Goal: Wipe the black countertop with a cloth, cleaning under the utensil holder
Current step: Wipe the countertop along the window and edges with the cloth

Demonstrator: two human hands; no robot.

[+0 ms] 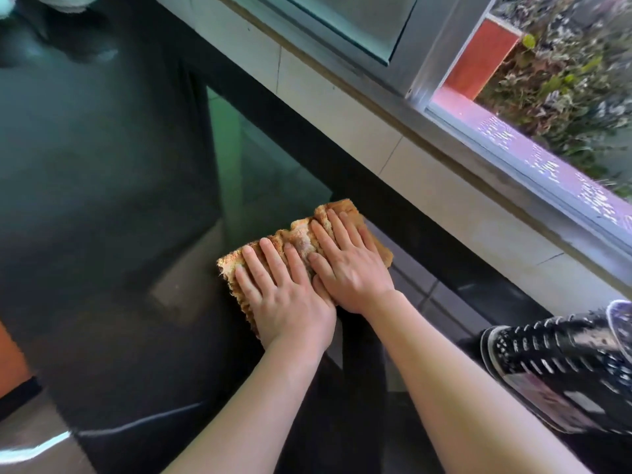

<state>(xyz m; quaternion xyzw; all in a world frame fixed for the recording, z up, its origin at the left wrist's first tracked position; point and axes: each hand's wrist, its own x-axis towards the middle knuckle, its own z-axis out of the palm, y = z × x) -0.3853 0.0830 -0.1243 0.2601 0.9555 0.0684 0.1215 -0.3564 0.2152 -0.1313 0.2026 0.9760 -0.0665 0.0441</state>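
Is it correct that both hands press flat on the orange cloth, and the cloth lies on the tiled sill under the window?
Not quite. In the head view both the left hand and the right hand do press flat on the orange cloth, but the cloth lies on the black countertop, not on the tiled sill, which runs behind it under the window.

Pale beige tiled backsplash wall (pixel 342 107); grey aluminium-framed sliding window (pixel 441 39), daylight entering; green foliage outside (pixel 564 80).
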